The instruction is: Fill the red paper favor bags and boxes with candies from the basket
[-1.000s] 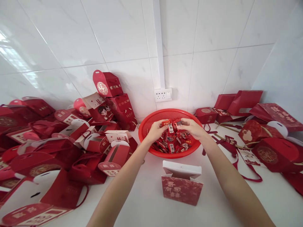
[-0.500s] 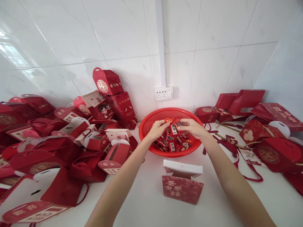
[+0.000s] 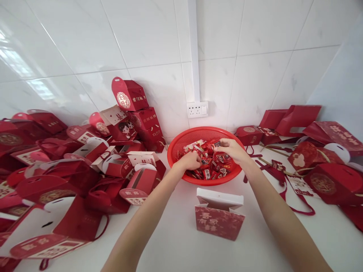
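Note:
A red plastic basket point(image 3: 177, 145) holds many small wrapped candies point(image 3: 208, 162) in red, white and black wrappers. My left hand point(image 3: 191, 161) reaches into its left side with the fingers curled down among the candies; whatever they grip is hidden. Over the right side, my right hand point(image 3: 233, 150) pinches a small wrapped candy point(image 3: 217, 144) between thumb and fingers. In front of the basket, between my forearms, a red paper gift box point(image 3: 219, 223) with gold lettering stands upright, its white-lined top open.
Many red gift boxes point(image 3: 113, 192) are heaped on the left, some stacked point(image 3: 146, 119) against the tiled wall. More boxes point(image 3: 329, 183) and loose red ribbon straps point(image 3: 297, 207) lie on the right. A wall socket point(image 3: 197, 109) is behind the basket.
My left hand has moved down and slightly left into the candies, away from the packets held between both hands. My right hand has shifted slightly up. The gift box stays put.

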Motion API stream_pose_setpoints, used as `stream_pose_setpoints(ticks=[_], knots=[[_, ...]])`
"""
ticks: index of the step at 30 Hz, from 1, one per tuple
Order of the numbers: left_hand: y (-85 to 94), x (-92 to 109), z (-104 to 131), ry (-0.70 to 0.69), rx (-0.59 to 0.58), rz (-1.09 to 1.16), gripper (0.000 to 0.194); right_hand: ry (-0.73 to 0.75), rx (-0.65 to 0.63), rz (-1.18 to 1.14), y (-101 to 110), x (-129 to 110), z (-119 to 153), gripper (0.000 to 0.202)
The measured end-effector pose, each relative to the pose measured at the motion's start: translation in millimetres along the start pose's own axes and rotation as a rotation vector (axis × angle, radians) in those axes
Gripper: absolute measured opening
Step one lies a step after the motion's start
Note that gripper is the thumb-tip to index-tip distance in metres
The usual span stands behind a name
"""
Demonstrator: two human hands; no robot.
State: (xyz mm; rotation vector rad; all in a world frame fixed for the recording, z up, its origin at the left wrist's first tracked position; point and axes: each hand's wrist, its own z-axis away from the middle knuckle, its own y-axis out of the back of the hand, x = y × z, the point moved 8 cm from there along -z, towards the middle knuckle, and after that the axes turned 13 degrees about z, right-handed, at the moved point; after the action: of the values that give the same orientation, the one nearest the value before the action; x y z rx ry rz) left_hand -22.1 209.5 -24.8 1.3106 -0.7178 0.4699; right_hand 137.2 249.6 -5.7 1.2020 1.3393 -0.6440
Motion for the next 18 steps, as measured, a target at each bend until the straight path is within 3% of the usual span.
stream_pose_setpoints(ticks=[5, 10, 14, 18], knots=[[-18.9, 0, 4, 0.027, -0.216, -0.142, 0.050, 0.001, -0.002, 0.002, 0, 0, 1, 0.026], [-28.2, 2, 6, 0.034, -0.330, -0.310, 0.073, -0.007, 0.001, -0.006, -1, -2, 3, 0.028], [-35.0, 9, 7, -0.015, -0.406, -0.383, 0.069, 0.000, 0.013, -0.002, 0, -4, 2, 0.027], [-41.0, 17, 7, -0.063, -0.452, -0.307, 0.056, 0.002, 0.017, -0.001, 0, -3, 2, 0.026]])
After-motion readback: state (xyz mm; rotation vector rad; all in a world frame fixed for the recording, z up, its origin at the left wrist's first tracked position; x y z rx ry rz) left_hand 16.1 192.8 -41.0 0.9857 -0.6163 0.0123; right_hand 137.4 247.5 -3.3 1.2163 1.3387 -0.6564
